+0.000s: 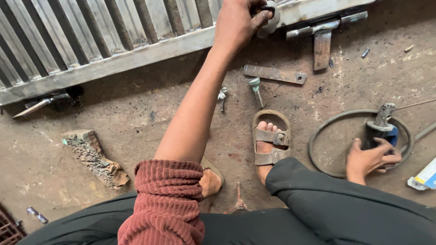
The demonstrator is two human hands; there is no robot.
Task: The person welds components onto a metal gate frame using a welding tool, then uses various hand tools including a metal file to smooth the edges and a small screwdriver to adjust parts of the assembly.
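Observation:
My left hand [238,22] reaches far forward and is closed around a pale round part [271,20] on the lower rail of a grey metal gate [136,56] lying on the floor. My right hand [370,159] rests low at the right, its fingers wrapped over the body of a blue and black angle grinder [383,129] that stands on the ground. The grinder's cable [318,136] loops around it in a ring. A red ribbed sleeve covers my left upper arm.
A flat metal bar [274,74], a bolt [256,88] and a small fastener [222,96] lie before my sandalled foot [271,140]. A rough wood block [95,159] sits at the left. A metal bracket [322,45] juts from the gate. A blue-white box [424,177] lies at the right edge.

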